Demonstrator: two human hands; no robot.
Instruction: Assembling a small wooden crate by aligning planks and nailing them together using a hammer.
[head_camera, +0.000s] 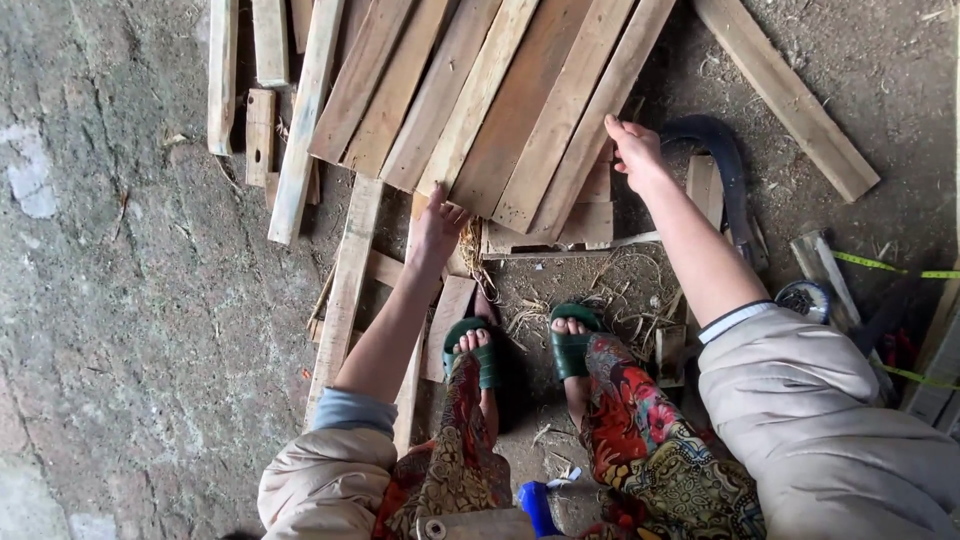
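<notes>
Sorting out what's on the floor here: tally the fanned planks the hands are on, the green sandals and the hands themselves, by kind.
Fanned planks: 7
Green sandals: 2
Hands, the left hand and the right hand, both on the plank ends: 2
Total: 11

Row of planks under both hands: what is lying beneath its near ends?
Beneath the row of planks, short wood offcuts and a thin slat stick out between the left hand and right hand. Anything farther under is covered.
</notes>
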